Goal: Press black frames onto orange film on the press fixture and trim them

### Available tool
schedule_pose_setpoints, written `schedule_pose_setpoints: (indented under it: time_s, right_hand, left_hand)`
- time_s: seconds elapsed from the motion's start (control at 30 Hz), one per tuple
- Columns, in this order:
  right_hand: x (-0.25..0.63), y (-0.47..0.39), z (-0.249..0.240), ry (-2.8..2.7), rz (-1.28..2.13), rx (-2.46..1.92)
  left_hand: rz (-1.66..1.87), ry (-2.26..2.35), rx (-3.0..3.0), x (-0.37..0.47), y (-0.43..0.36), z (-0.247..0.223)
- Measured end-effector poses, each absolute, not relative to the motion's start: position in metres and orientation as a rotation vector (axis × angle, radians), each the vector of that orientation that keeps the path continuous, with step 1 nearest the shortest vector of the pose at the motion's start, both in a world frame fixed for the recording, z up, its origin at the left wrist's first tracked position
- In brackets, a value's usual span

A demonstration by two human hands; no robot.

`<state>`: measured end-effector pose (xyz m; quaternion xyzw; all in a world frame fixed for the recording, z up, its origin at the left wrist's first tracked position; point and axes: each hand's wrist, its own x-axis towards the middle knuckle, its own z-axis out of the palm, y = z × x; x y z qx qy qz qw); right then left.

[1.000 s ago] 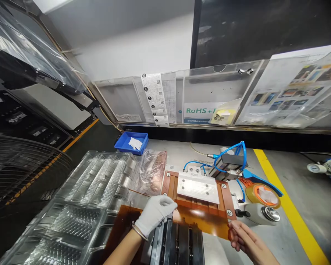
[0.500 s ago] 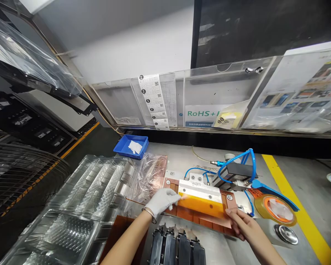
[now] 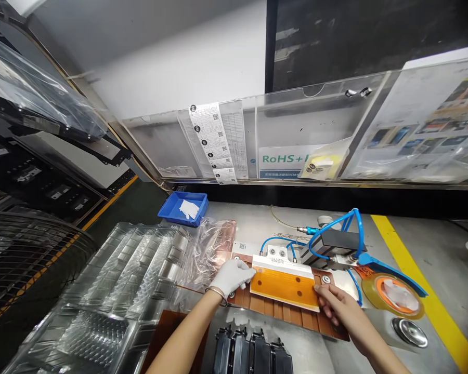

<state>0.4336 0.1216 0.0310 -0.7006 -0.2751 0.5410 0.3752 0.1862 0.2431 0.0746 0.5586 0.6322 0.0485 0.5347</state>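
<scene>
An orange film sheet point(image 3: 284, 283) lies flat on the white metal plate point(image 3: 283, 261) of a brown fixture point(image 3: 275, 310) on the bench. My left hand point(image 3: 229, 276), in a white glove, pinches the sheet's left edge. At the sheet's right edge, my bare right hand point(image 3: 333, 307) presses down with its fingertips. Blue air hoses point(image 3: 337, 222) run to a black block point(image 3: 337, 241) behind the plate. A row of black parts point(image 3: 250, 352) stands at the near edge below the fixture.
Clear plastic trays point(image 3: 113, 291) fill the left of the bench, with a crumpled bag point(image 3: 209, 248) beside them. A blue bin point(image 3: 183, 207) sits at the back. A tape dispenser point(image 3: 393, 294) stands right of the fixture, near a yellow floor-style stripe point(image 3: 425, 291). A fan guard point(image 3: 21, 259) is far left.
Both hands carried the orange sheet from the near edge of the fixture up onto the white plate and laid it flat. The view shifted slightly.
</scene>
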Motion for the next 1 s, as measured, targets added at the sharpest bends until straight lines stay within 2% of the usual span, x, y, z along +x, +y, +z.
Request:
schedule_pose_setpoints:
  time_s: [0.23,0.67,1.0]
  right_hand:
    - [0.435,0.126,0.023,-0.725,1.37,-1.82]
    - [0.465,0.136,0.041,-1.028,1.386,-2.042]
    - [0.511,0.067,0.04,-1.471,0.946,-2.082]
  left_hand:
    - [0.175,1.5,1.324,0.185,0.243,0.07]
    - [0.309,1.499,1.239,0.184,0.23,0.076]
    - [0.383,1.457,1.227,0.183,0.231,0.06]
